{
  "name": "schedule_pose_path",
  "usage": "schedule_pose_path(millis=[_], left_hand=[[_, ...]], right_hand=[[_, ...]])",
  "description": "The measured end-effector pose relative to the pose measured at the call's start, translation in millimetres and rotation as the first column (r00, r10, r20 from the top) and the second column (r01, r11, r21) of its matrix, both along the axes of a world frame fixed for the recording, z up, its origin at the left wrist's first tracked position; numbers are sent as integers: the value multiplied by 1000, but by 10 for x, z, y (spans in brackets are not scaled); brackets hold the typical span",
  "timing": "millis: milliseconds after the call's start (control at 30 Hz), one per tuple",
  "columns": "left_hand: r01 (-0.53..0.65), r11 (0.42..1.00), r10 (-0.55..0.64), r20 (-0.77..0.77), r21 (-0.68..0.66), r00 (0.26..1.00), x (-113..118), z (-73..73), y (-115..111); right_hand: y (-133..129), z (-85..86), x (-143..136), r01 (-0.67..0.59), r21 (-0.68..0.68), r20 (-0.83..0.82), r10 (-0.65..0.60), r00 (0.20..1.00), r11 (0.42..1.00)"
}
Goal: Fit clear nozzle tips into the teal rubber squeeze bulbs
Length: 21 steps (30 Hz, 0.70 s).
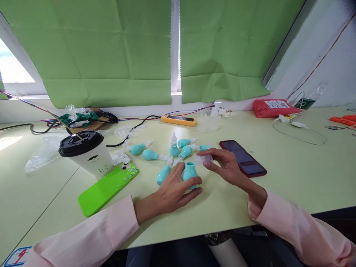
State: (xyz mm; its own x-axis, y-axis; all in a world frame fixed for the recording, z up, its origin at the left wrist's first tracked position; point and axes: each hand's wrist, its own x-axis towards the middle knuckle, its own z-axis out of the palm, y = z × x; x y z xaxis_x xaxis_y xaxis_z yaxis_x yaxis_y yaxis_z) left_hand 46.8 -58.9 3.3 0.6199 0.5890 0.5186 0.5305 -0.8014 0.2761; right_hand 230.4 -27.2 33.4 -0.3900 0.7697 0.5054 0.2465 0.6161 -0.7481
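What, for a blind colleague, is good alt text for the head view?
Left hand holding an open-topped teal bulb and right hand a clear plastic piece, over a pale table. More teal bulbs with clear tips sit nearby, between a lidded cup and a phone.

Teal bulb (pixel 190 170) partly behind left hand (pixel 174 188)

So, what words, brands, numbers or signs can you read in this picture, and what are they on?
No word or number reads clearly.
White cup: moustache mark; lettering below too small.
Red packet: white label, print too small.
Yellow device: dark panel, markings blurred.
Phone with lit screen: blurred.
Clear bottle: dark label, too small.
Blue-edged sticker: red mark, partly cut off, unreadable.
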Motion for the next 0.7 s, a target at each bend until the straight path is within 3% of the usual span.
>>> schedule_pose_path(millis=[133,200,267,367,433,567,633,700], left_hand=[[-35,977,91,262,-210,961,-183,-24,-156],[95,906,101,429,-411,898,-206,-73,-185],[343,737,104,599,-583,794,-192,-109,-175],[626,437,204,748,-647,631,-156,-107,-129],[699,333,302,774,-633,556,-151,-70,-105],[753,234,404,766,-615,500,-189,24,-81],[752,194,422,745,-630,516,-206,53,-74],[706,193,441,703,-681,558,-208,61,-69]], right_hand=[[-11,-78,6,-199,-282,-134,167,977,939],[-27,-128,-18,-232,-303,-133,200,971,924],[-46,-168,-43,-209,-255,-70,197,978,944],[-70,-199,-66,-154,-143,34,160,986,978],[-80,-203,-72,-133,-46,70,136,988,990],[-92,-209,-80,-86,173,120,65,991,981],[-100,-226,-82,-73,243,138,40,990,967],[-113,-252,-81,-92,290,166,45,985,953]])
